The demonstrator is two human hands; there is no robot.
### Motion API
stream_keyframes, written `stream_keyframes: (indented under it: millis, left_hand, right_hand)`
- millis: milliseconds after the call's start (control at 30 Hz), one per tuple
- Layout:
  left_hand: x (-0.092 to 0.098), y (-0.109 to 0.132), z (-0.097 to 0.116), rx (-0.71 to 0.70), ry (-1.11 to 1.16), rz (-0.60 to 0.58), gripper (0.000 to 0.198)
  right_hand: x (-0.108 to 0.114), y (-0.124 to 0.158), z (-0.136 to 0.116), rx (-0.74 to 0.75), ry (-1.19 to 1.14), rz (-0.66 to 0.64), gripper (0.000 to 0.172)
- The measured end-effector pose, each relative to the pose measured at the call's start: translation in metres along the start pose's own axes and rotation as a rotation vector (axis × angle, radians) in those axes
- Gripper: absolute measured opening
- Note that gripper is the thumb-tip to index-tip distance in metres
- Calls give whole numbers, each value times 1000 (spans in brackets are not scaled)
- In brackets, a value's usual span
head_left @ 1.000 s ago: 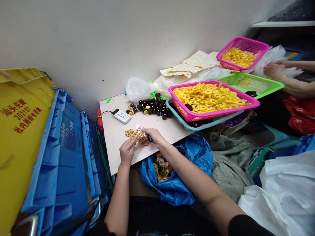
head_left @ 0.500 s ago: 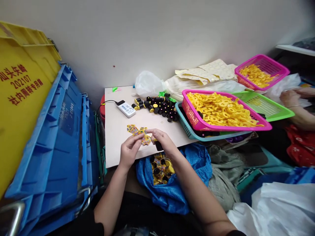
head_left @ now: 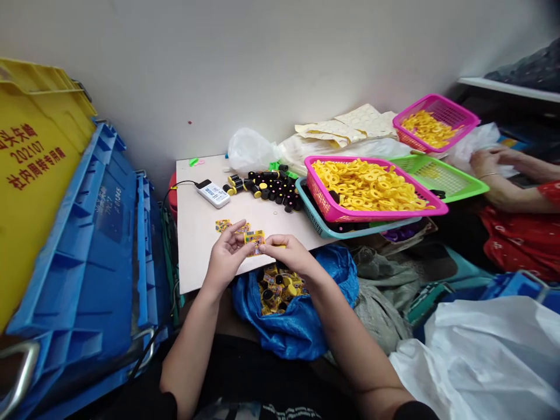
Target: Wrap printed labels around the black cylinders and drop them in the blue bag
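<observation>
A small yellow printed card is upright between my two hands at the table's front edge. My left hand pinches its left side between thumb and fingers, with the index finger raised behind it. My right hand has its thumb and fingertips closed on the card's right edge. A bit of yellow shows under the right fingers; the rest of that is hidden. More yellow printed cards lie on the white table just behind the left hand. Below the hands, a blue sack holds wrapped yellow-and-black pieces.
Black cylinders with yellow ends are heaped behind my hands, near a white handheld device on a cable. Right stands a pink basket of yellow rings over a teal basket. Stacked crates line the left. A co-worker's hands work at far right.
My hands have come together on the card, which now faces me. The black cylinder seen in my right hand before is hidden. The view has shifted slightly to the right.
</observation>
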State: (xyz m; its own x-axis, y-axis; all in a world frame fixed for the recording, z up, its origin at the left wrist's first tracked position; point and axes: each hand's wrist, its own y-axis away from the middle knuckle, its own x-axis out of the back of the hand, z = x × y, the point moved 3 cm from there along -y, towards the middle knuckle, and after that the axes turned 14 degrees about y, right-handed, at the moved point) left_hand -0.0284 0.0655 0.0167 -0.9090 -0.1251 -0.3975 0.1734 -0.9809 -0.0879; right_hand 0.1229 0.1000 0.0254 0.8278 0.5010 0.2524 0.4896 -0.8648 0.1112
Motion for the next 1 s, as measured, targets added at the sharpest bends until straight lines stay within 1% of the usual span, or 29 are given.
stream_keyframes:
  millis: [67,200,300,367,433,533,600,667,767,900,1000]
  left_hand:
    - [-3,-2,4,-7,-25,-19,55]
    - [-9,3,4,-10,-79,-13,43]
    - [-11,7,3,3,-108,-20,41]
    - [-9,9,4,2,-120,10,39]
    - [-5,10,4,3,-135,79,34]
    - [-1,10,3,9,-118,171,32]
    - [0,10,-1,18,-77,181,33]
    - [0,10,-5,33,-32,166,34]
    - [-1,12,-9,45,31,138,34]
    - [-5,15,-10,42,79,120,37]
    - [-8,16,-6,66,53,79,38]
  right_hand:
    - [4,3,0,1,44,-16,30]
    - [4,2,2,37,61,54,29]
    - [3,0,5,48,124,120,35]
    - [3,0,6,45,108,140,38]
    - [6,2,6,48,-12,169,36]
    - [12,10,4,34,-377,204,27]
    - [14,17,1,19,-579,201,23]
    - [16,23,-3,34,-646,214,26]
    - [17,26,-6,71,-597,259,30]
    - [16,25,-1,71,-476,251,33]
    - [17,25,4,119,-332,244,33]
